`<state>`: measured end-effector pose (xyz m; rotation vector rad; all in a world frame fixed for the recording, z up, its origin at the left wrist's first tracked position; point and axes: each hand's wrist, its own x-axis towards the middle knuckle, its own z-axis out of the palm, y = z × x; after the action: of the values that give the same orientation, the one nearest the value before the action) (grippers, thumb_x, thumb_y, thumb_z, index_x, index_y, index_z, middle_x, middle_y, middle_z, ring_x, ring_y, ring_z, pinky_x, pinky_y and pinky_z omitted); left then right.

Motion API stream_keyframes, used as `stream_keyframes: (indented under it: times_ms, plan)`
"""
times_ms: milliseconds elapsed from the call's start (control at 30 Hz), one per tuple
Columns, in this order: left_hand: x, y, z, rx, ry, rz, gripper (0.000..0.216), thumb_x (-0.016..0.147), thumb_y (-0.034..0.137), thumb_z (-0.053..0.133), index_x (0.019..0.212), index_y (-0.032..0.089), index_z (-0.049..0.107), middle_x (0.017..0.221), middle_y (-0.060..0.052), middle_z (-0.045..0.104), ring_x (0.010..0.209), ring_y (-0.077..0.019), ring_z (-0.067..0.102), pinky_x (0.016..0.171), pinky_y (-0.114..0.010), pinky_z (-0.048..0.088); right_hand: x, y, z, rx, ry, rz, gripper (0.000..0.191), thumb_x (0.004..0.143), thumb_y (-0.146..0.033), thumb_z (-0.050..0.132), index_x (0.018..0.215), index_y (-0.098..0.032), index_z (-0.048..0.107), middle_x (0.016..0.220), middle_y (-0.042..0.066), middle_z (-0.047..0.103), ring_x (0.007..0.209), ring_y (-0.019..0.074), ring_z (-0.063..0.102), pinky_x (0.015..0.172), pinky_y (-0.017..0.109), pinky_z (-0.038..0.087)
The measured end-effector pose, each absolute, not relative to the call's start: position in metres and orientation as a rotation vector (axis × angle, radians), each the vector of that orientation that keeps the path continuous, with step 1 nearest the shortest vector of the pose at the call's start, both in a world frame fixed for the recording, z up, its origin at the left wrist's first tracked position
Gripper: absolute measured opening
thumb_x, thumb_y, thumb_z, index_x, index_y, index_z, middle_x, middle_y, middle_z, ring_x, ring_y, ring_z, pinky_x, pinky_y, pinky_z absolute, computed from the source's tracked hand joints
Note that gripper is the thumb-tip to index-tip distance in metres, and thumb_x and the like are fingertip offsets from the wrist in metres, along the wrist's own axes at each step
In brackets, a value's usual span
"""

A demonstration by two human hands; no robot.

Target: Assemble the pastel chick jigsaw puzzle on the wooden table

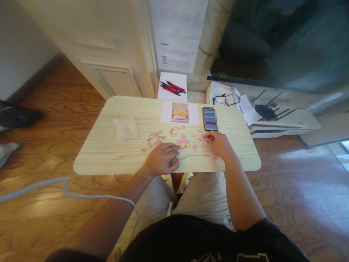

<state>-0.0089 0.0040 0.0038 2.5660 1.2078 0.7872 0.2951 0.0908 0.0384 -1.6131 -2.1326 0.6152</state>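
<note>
My left hand [163, 158] lies on the table with its fingers stretched out. Its fingertips touch the left edge of a partly joined jigsaw puzzle [184, 144], yellow with a pink peak. To the right, my right hand [218, 143] has thumb and fingers pinched together at a small purplish puzzle piece [203, 137], partly hidden by the fingertips. Loose puzzle pieces [159, 137] lie scattered left of the joined part and above it. More pink pieces [206, 155] lie below my right hand. A printed reference picture [180, 112] of a yellow figure lies behind the puzzle.
The pale wooden table [98, 145] carries a clear plastic bag [127, 129] on the left and a phone [209, 119] behind my right hand. Red and black pens [173, 88] lie on paper beyond the far edge. A white cable [103, 196] crosses my left forearm.
</note>
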Motion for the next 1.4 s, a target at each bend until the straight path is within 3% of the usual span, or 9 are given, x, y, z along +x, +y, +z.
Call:
stream_keyframes:
  times_ms: [500, 633, 867, 1133, 1400]
  plan:
    - [-0.010, 0.003, 0.003, 2.578, 1.203, 0.770, 0.021, 0.088, 0.029, 0.064, 0.107, 0.023, 0.072, 0.129, -0.007, 0.074, 0.119, -0.0277, 0.068, 0.104, -0.047, 0.053, 0.276, 0.080, 0.035, -1.572, -2.161, 0.685, 0.017, 0.092, -0.015, 0.065, 0.101, -0.024, 0.076, 0.099, 0.002, 0.079, 0.087, 0.0193, 0.069, 0.084, 0.031, 0.050]
    - [-0.010, 0.005, 0.004, 2.566, 1.216, 0.770, 0.032, 0.088, 0.030, 0.064, 0.118, 0.024, 0.072, 0.132, -0.008, 0.073, 0.122, -0.0293, 0.066, 0.106, -0.049, 0.053, 0.284, 0.079, 0.038, -1.579, -2.117, 0.627, 0.023, 0.093, -0.013, 0.060, 0.102, -0.025, 0.078, 0.103, 0.003, 0.079, 0.090, 0.0194, 0.069, 0.088, 0.032, 0.051]
    - [-0.005, 0.006, 0.008, 2.540, 1.275, 0.750, 0.049, 0.086, 0.031, 0.066, 0.135, 0.028, 0.068, 0.138, -0.009, 0.070, 0.126, -0.0315, 0.062, 0.108, -0.052, 0.050, 0.278, 0.071, 0.031, -1.537, -2.191, 0.640, 0.017, 0.096, -0.020, 0.066, 0.103, -0.025, 0.080, 0.110, 0.006, 0.072, 0.093, 0.0186, 0.068, 0.089, 0.031, 0.053]
    - [-0.004, 0.007, 0.011, 2.555, 1.282, 0.636, 0.052, 0.088, 0.037, 0.067, 0.139, 0.029, 0.067, 0.145, -0.006, 0.066, 0.132, -0.0333, 0.057, 0.109, -0.055, 0.048, 0.267, 0.073, 0.025, -1.535, -2.269, 0.576, 0.021, 0.098, -0.018, 0.063, 0.107, -0.025, 0.081, 0.108, 0.006, 0.071, 0.099, 0.0199, 0.067, 0.093, 0.032, 0.051]
    - [-0.005, 0.006, 0.012, 2.550, 1.278, 0.681, 0.048, 0.087, 0.035, 0.068, 0.134, 0.029, 0.070, 0.139, -0.008, 0.069, 0.128, -0.0329, 0.059, 0.109, -0.055, 0.048, 0.256, 0.076, 0.025, -1.543, -2.297, 0.550, 0.023, 0.098, -0.017, 0.063, 0.109, -0.026, 0.081, 0.106, 0.006, 0.070, 0.102, 0.0212, 0.067, 0.096, 0.032, 0.050]
